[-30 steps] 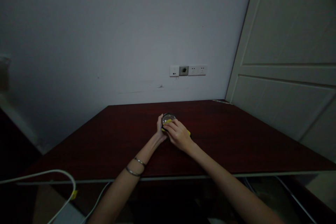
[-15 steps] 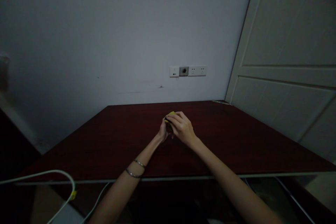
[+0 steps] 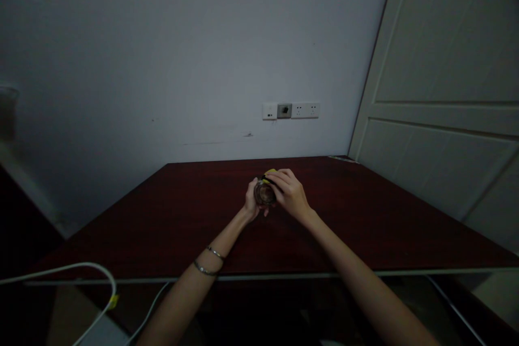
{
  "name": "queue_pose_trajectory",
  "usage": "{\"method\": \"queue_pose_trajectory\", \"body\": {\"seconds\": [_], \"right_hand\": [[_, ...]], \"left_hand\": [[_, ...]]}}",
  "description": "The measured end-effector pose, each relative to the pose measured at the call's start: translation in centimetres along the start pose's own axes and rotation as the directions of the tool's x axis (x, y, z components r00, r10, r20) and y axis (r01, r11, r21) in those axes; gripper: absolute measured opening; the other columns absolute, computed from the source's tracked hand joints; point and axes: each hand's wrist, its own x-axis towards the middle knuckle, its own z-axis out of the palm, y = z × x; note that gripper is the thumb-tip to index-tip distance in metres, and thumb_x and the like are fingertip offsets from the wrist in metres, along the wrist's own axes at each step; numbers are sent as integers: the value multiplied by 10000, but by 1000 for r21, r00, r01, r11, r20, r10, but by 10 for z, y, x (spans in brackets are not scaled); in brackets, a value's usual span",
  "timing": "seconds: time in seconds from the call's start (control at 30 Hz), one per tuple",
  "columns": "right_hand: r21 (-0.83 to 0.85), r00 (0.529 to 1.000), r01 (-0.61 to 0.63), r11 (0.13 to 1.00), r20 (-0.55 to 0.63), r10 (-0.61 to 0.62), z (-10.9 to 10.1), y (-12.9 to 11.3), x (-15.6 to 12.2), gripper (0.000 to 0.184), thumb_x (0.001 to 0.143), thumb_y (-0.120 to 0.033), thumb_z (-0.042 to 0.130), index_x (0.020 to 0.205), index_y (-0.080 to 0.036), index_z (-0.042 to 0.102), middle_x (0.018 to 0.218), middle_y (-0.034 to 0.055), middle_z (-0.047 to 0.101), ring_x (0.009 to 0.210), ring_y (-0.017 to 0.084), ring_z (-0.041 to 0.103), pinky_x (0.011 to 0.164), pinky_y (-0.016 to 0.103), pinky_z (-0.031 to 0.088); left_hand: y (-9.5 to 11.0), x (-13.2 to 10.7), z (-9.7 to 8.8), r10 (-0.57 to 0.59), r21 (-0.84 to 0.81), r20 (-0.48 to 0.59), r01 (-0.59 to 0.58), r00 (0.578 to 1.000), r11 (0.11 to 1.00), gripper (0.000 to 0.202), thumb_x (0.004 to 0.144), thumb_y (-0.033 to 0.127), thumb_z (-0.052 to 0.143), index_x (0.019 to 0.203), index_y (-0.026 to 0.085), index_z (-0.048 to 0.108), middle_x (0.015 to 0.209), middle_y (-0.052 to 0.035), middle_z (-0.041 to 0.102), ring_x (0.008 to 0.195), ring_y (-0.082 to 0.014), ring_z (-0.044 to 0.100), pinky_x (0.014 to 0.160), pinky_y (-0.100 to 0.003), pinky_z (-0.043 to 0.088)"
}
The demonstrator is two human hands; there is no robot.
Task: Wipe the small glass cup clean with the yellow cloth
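Note:
My left hand (image 3: 251,200) is wrapped around the left side and underside of a round, brownish see-through glass jar (image 3: 265,194), held just above the table. One round end of the jar faces me. My right hand (image 3: 290,192) pinches a small yellow and black piece (image 3: 269,174), which looks like a sponge, against the jar's upper right edge. The right fingers partly cover this piece, so its full shape is hidden. Two thin bracelets (image 3: 208,265) circle my left forearm.
Beneath my hands lies a dark red wooden table (image 3: 162,227), its back edge near a pale wall (image 3: 182,54) with a socket panel (image 3: 298,111). A white panelled door (image 3: 446,92) stands at the right. A white cable (image 3: 93,266) loops over the front left edge.
My right hand has shifted slightly up and right with the yellow and black sponge. More of the jar's round end now shows. My left hand keeps its hold.

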Motion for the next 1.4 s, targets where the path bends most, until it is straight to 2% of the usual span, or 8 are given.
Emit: {"method": "queue_pose_trajectory", "body": {"seconds": [0.1,0.27,0.5,0.8,1.0,1.1,1.2,1.4], "right_hand": [[-12,1000,-5,1000,1,5,-2,3,-1,263,844,-164,479,1068,-215,605,1031,61,646,949,218,519,832,404,480],[-40,1000,1,999,0,-1,-5,12,-9,275,841,-155,484,1084,-215,598,1022,57,651,940,215,515,830,406,480],[-77,1000,-8,997,-4,8,-9,12,-22,299,822,-135,501,1091,-223,596,1019,63,649,936,221,512,815,405,491],[-62,1000,13,998,13,-12,-9,-1,-35,327,807,-105,512,1108,-210,587,1017,70,649,937,225,509,805,403,499],[-68,996,75,995,50,-71,-7,-12,-41,355,800,-94,519,1132,-205,572,1053,74,646,970,228,519,819,408,496],[-82,991,111,990,90,-104,-2,-19,-44,360,796,-88,520,1136,-197,571,1071,76,645,1014,240,524,829,418,491],[-89,985,146,985,109,-136,5,-25,-44,355,805,-94,508,1140,-194,567,1089,78,642,1090,258,510,864,454,472],[-30,976,187,982,120,-183,14,-28,-37,403,840,-85,434,1234,-151,488,1225,108,559,1255,229,387,1013,442,390]], "left_hand": [[1,0,-1,-10,-24,10,10,1000,1000,663,759,657,229,687,100,582,459,-78,567,297,-133,465,251,-218,325],[5,0,-3,-54,-95,22,56,998,994,736,750,680,169,741,81,597,499,-105,599,223,-68,293,246,-231,307],[2,0,-4,-143,-165,58,150,988,975,739,719,707,216,722,75,598,521,-116,601,236,-63,284,245,-225,281],[6,0,-3,-205,-267,-86,175,975,948,679,716,686,249,683,102,594,472,-87,574,233,-66,276,258,-218,266],[4,1,-2,-257,-338,-182,184,949,923,604,690,685,339,616,132,572,364,9,447,234,-66,254,267,-209,227],[3,1,1,-245,-329,-171,179,954,927,594,693,663,381,667,114,607,424,-21,520,282,-88,366,291,-211,257],[1,0,6,-154,-374,-136,93,979,923,499,724,565,453,698,97,625,589,-68,629,484,-130,557,439,-220,414],[-8,2,7,-126,-433,-61,88,990,897,422,727,503,513,666,101,625,651,-66,645,611,-145,600,605,-232,463]]}}
